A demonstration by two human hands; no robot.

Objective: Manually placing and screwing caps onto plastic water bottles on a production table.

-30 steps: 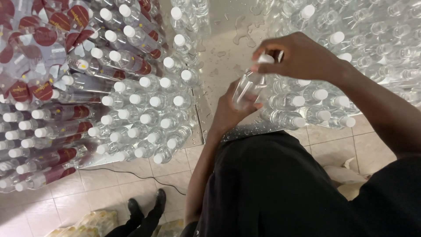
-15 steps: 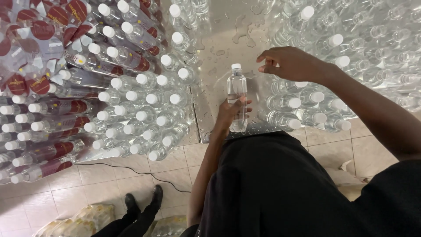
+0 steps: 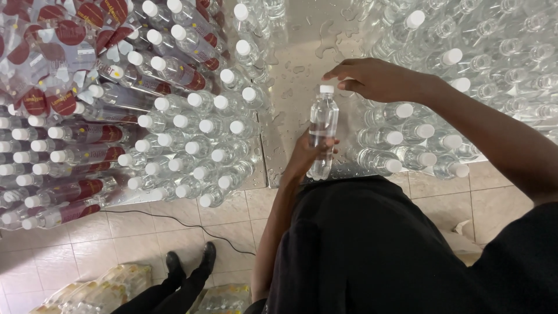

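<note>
One clear, white-capped bottle (image 3: 323,135), upright

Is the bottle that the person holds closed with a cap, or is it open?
Closed. The clear plastic bottle, gripped upright by the left hand, has a white cap on its neck; the right hand hovers beside it.

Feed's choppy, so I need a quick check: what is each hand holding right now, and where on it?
The left hand grips a clear capped water bottle upright around its lower body. The right hand holds nothing; its fingertips hover beside the white cap.
</note>
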